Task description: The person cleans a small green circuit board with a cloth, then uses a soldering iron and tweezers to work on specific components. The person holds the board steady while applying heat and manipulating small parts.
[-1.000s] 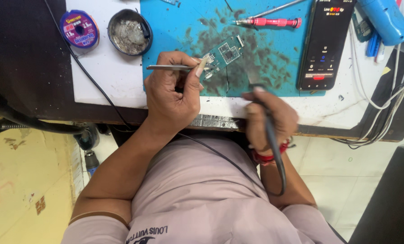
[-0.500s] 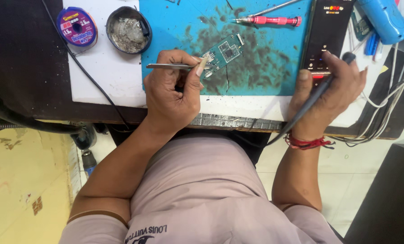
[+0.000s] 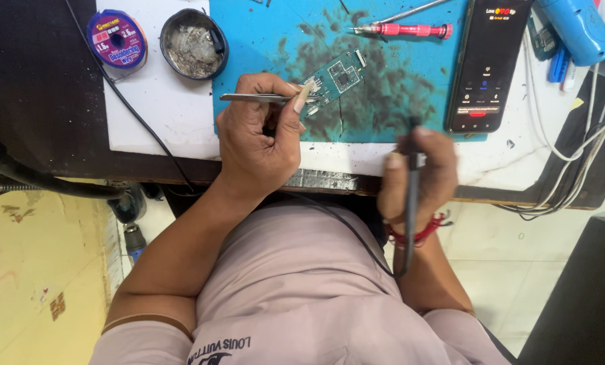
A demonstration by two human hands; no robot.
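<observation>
My left hand grips metal tweezers whose tips press on a small green circuit board. The board lies on a blue work mat that is stained with dark marks. My right hand is closed around a dark soldering iron. It hovers at the table's near edge, below and to the right of the board, and the iron's cable trails down over my lap.
A black phone with a lit screen lies right of the mat. A red-handled screwdriver rests at the mat's top. A round tin of tip cleaner and a purple wire spool sit on the white board. Cables hang at right.
My right hand has come back from the phone to the table's near edge below the board, still with the soldering iron. My left hand stays on the board with the tweezers.
</observation>
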